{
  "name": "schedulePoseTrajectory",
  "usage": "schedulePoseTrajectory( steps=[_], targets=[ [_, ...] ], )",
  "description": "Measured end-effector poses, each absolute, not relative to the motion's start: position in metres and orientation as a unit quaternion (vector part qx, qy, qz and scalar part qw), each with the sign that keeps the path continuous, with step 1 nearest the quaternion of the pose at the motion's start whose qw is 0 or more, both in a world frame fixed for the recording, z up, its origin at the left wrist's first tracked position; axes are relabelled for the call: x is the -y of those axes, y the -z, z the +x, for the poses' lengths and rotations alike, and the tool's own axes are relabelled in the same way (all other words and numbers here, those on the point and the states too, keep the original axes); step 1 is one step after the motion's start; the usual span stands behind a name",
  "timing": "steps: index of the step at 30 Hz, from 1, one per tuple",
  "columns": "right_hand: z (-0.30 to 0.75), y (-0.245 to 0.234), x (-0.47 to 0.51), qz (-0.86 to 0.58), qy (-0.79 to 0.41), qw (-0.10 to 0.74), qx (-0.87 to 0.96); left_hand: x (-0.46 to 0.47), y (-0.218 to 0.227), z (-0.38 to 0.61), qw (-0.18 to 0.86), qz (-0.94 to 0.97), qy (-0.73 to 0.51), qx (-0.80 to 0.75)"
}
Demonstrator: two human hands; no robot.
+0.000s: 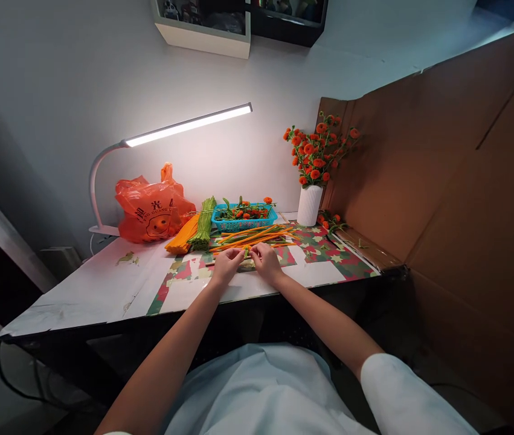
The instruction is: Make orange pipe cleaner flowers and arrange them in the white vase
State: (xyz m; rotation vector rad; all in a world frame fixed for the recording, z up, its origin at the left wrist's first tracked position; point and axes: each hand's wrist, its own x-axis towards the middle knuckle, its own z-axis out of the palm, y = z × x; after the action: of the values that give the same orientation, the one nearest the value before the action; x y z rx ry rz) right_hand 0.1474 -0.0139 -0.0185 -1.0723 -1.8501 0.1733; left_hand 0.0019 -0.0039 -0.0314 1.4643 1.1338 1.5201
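Pipe cleaner (246, 254), short, green with a bit of orange: from the head camera it sits low over the table (89, 290), dead centre, strung between your two hands.

— Yes, and your left hand (226, 264) pinches its 9 o'clock end, fingers curled in tight.

Your right hand (266, 261) does the same at the 3 o'clock end, fingertips closed on the pipe cleaner; your hands nearly touch.

— Whether it rests on the patterned paper (329, 251) or is held just above it, I cannot tell.

At 12 o'clock from your hands, close by, loose stems (261, 234) in orange and green lie fanned across that paper.

— Beyond them, also at 12, the blue basket (238, 227) holds small orange and green pieces.

At 11 o'clock you have a green bundle (205, 223) and an orange bundle (183, 237) lying side by side, touching.

— Further out at 10 o'clock sits the orange bag (150, 208), under the lit lamp (188, 125).

At 1 o'clock stands the white vase (310, 205), upright, full of orange flowers (318, 151), against the cardboard wall (442, 181) running down your 3 o'clock side.
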Motion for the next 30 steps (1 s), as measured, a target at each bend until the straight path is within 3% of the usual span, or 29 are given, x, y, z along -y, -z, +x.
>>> schedulePoseTrajectory(
  steps=[21, 26, 30],
  targets=[
    [0.147, 0.012, 0.018, -0.522, -0.154, 0.458, 0.703, 0.024, 0.013, 0.01, 0.122, 0.722, -0.561, -0.386],
    [0.152, 0.008, 0.021, -0.461, -0.126, 0.507, 0.717, 0.025, 0.016, 0.009, 0.157, 0.701, -0.564, -0.408],
    [0.154, 0.009, 0.019, -0.462, -0.138, 0.484, 0.731, 0.025, 0.015, 0.006, 0.206, 0.69, -0.568, -0.398]
  ],
)
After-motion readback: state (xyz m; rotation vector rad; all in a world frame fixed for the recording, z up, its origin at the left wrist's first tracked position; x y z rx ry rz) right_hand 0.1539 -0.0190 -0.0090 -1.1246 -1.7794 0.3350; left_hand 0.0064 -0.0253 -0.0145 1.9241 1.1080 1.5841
